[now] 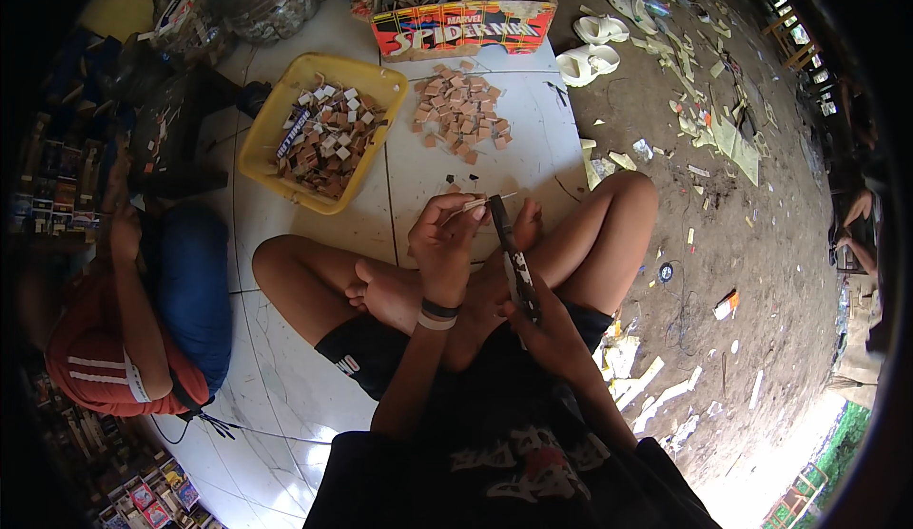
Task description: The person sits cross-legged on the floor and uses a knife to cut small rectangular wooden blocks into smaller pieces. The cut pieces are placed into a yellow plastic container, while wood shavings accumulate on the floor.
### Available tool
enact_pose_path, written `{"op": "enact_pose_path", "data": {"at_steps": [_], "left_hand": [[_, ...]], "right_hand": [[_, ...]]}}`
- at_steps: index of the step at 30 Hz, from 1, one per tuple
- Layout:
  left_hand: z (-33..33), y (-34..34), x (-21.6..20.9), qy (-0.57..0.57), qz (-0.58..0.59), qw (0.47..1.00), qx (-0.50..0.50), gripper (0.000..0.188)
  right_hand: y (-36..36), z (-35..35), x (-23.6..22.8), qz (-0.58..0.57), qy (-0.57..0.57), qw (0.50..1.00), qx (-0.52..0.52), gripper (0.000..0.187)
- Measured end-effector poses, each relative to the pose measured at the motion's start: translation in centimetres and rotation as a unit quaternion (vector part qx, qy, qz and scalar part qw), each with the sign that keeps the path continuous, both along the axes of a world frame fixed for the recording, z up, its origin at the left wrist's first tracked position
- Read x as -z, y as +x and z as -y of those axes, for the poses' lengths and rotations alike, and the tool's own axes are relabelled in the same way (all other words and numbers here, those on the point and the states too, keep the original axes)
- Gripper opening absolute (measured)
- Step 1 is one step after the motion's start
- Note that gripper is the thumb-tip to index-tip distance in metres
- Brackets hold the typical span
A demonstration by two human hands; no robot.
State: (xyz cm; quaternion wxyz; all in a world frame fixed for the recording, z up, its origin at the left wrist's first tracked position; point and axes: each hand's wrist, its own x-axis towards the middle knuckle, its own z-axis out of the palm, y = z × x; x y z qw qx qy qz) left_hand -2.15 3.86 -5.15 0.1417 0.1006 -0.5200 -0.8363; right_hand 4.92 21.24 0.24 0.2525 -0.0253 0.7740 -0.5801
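Note:
My left hand [445, 244], a dark and a pale band at its wrist, pinches a thin pale stick-like piece [473, 205] between thumb and fingers. My right hand [547, 325] is closed round the lower end of a long, narrow dark tool [518, 272] with pale patches; its kind is not plain. The tool's upper end meets the piece at my left fingertips. Beyond my hands, a loose pile of small brown square pieces [461, 111] lies on the white tiles [361, 230]. Left of it, a yellow plastic basin [255, 163] contains many brown and white squares.
A printed wooden box [463, 30] stands at the far edge of the tiles. White clogs [588, 63] rest on the littered dirt floor [685, 215] to the right. Another person in a red shirt [114, 348] sits at the left. A clear bag [262, 1] is at the upper left.

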Motion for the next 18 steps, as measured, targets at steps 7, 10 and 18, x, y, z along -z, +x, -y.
{"op": "enact_pose_path", "data": {"at_steps": [7,10,18], "left_hand": [[-0.21,-0.25,0.04,-0.009,-0.021,1.000,-0.020,0.018],[-0.14,-0.23,0.03,-0.007,-0.019,1.000,-0.022,0.018],[0.20,-0.26,0.12,-0.044,-0.024,0.999,-0.017,0.017]], "right_hand": [[-0.02,0.29,-0.22,-0.054,0.019,0.998,0.011,0.053],[-0.12,0.41,-0.10,-0.105,0.016,0.994,0.010,0.055],[0.06,0.52,-0.02,-0.015,0.008,1.000,0.011,0.058]]}}
